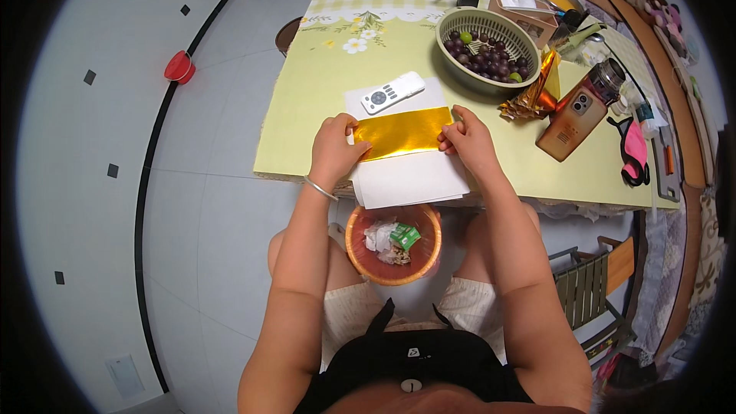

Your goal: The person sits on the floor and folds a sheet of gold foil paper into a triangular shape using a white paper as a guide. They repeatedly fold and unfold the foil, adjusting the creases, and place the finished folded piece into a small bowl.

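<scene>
A shiny gold paper strip (405, 133) lies crosswise over white paper sheets (410, 180) at the table's near edge. Its left end is pinched by my left hand (335, 147), fingers closed on the edge. At the other end my right hand (469, 142) grips the strip between thumb and fingers. Just beyond the strip a white remote control (392, 93) rests on the paper. To the right, folded gold paper (537, 92) stands beside the grape basket.
A basket (452, 69) of dark grapes stands at the back right. Near it are a phone (573, 124) leaning on a bottle (606, 77), and a pink eye mask (633, 149). Below the table edge, between my knees, sits a waste bin (356, 257). A folding chair (583, 291) is at right.
</scene>
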`<control>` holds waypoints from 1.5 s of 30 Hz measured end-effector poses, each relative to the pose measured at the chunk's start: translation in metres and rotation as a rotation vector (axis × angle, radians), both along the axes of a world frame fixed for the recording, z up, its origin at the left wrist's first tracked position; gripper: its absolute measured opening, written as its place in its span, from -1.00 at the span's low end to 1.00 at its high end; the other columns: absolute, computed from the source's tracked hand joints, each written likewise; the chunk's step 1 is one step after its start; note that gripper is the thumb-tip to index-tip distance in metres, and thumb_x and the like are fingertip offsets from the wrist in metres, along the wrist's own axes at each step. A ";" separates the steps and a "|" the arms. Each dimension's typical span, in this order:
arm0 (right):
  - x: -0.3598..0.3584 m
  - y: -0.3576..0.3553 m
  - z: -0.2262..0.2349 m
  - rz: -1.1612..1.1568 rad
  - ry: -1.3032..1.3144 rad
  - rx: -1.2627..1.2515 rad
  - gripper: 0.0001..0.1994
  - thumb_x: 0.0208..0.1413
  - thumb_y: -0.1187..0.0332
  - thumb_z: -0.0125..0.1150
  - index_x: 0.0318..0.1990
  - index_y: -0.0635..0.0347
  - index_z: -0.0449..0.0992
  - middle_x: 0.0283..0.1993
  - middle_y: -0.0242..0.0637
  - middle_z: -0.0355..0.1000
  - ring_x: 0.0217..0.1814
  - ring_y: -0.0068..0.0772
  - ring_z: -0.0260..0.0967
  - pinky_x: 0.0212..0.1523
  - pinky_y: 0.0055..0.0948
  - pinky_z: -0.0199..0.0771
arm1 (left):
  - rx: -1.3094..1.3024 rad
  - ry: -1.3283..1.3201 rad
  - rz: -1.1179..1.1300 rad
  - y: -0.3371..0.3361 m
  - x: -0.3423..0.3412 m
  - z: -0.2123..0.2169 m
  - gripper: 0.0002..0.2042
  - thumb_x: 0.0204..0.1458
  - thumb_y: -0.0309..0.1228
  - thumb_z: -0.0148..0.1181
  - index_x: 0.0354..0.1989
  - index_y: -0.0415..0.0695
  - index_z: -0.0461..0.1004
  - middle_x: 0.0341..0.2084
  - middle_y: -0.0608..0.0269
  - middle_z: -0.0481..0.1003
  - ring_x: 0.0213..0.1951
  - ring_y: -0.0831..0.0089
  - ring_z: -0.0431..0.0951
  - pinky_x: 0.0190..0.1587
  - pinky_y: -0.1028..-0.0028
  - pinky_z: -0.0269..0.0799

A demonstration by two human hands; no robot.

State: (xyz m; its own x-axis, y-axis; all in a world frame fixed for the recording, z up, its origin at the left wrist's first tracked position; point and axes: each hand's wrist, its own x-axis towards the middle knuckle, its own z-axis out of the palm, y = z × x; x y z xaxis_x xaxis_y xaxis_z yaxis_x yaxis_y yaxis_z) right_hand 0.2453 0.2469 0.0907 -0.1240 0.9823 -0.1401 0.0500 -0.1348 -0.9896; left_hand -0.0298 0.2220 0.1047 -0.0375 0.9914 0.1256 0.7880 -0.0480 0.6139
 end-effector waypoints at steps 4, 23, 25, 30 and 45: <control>-0.001 0.000 0.000 0.000 -0.003 0.007 -0.41 0.24 0.52 0.09 0.37 0.51 0.05 -0.41 -0.24 0.46 -0.48 -0.58 0.42 -0.47 -0.62 0.44 | 0.061 0.025 -0.049 0.002 -0.005 -0.007 -0.62 -0.25 -0.38 0.47 -0.22 -0.20 0.50 -0.32 0.08 0.47 -0.22 0.19 0.49 -0.11 0.32 0.45; 0.001 0.000 0.007 0.017 0.034 -0.046 -0.47 0.27 0.49 0.07 0.34 0.48 0.11 -0.37 -0.22 0.48 -0.48 -0.52 0.45 -0.47 -0.63 0.46 | 0.088 -0.428 0.014 -0.016 0.010 -0.006 -0.75 -0.03 -0.67 0.22 -0.15 -0.24 0.47 -0.30 0.21 0.54 -0.57 0.54 0.48 -0.51 0.54 0.40; 0.004 0.004 0.001 0.020 0.059 -0.067 -0.50 0.28 0.48 0.06 0.32 0.48 0.14 -0.37 -0.21 0.49 -0.49 -0.52 0.45 -0.47 -0.62 0.47 | 0.018 -0.731 0.048 -0.018 0.014 -0.002 -0.68 0.02 -0.71 0.17 -0.02 -0.27 0.44 -0.31 0.23 0.53 -0.62 0.66 0.44 -0.60 0.64 0.34; 0.004 0.005 0.003 0.002 0.122 -0.087 -0.58 0.28 0.45 0.06 0.24 0.46 0.23 -0.37 -0.21 0.51 -0.49 -0.53 0.46 -0.48 -0.63 0.49 | -0.115 -0.985 0.142 -0.020 0.006 -0.008 -0.68 0.08 -0.70 0.13 0.04 -0.34 0.42 -0.34 0.15 0.55 -0.52 0.50 0.58 -0.52 0.64 0.50; 0.005 0.007 0.005 -0.100 0.172 -0.107 -0.85 0.30 0.38 0.09 -0.26 0.31 0.41 -0.42 -0.14 0.53 -0.56 -0.46 0.49 -0.59 -0.58 0.48 | -0.167 -1.122 0.200 -0.018 0.004 -0.002 -0.96 0.16 -0.59 0.17 -0.32 -0.32 0.49 -0.40 0.13 0.58 -0.37 0.41 0.68 -0.38 0.64 0.61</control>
